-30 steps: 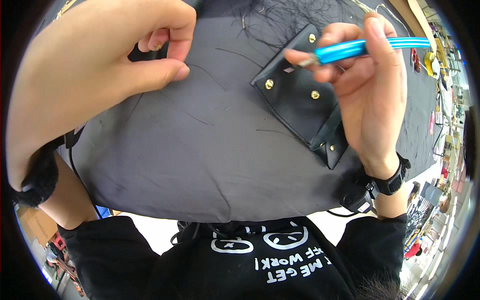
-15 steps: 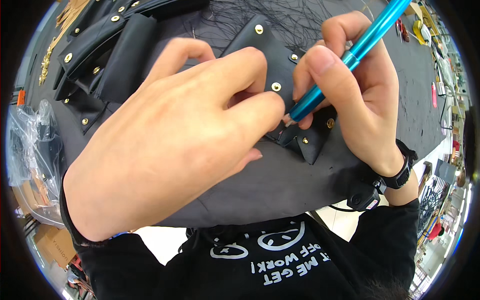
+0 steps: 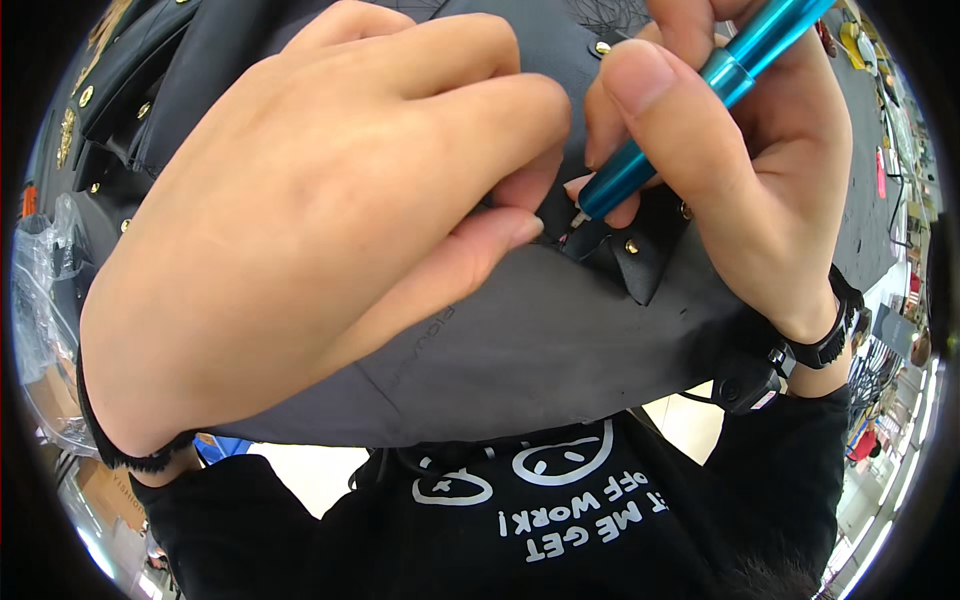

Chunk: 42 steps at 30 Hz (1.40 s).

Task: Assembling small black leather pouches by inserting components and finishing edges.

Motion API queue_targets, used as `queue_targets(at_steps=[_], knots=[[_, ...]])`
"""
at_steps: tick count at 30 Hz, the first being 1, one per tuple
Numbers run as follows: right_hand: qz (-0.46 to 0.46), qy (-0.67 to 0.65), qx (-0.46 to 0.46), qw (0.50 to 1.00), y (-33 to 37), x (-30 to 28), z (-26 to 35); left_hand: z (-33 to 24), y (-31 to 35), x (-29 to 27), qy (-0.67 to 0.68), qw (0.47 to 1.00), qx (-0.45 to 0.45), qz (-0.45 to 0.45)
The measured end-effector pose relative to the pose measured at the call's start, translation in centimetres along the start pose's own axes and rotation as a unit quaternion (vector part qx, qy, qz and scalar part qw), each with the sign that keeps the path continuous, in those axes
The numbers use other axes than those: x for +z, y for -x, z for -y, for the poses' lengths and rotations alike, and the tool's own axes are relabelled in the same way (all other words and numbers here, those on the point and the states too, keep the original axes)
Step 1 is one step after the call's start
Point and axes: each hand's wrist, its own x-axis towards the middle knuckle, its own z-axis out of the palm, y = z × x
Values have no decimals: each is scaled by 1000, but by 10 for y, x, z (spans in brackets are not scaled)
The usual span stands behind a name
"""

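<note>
My right hand (image 3: 740, 150) grips a shiny blue pen-shaped tool (image 3: 625, 180), slanted down to the left. Its thin pale tip is at the near edge of a black leather piece (image 3: 645, 272) with gold snap studs. Over the left part of that leather lies my left hand (image 3: 330, 200), fingers curled and thumb close to the index finger, just left of the tip. What those fingers pinch, if anything, is hidden. A small pinkish spot shows at the leather edge under the tip, too small to make out.
More black leather pieces with gold studs (image 3: 115, 85) lie at the far left, beside clear plastic wrap (image 3: 50, 270). Loose black threads (image 3: 610, 15) spread at the back. A dark grey mat (image 3: 480, 340) covers the table. A small black device (image 3: 748, 385) sits by my right wrist.
The view has shifted closer, so my hands look larger and higher. My left thumb now shows beside the index finger. The blue tool's tip stays at the leather edge.
</note>
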Motion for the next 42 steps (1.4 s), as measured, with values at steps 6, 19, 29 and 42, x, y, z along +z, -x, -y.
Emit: queue_targets(at_steps=[6, 19, 29, 42], knots=[[6, 9, 1, 1000, 1, 1, 0, -2, -3, -2, -39, 998, 43, 20], [10, 16, 6, 1000, -1, 1, 0, 7, -3, -1, 2, 999, 43, -3], [8, 7, 0, 1000, -1, 4, 8, 3, -1, -6, 75, 996, 38, -9], [-69, -79, 31, 994, -15, 0, 26, 1, 0, -24, 90, 995, 22, -25]])
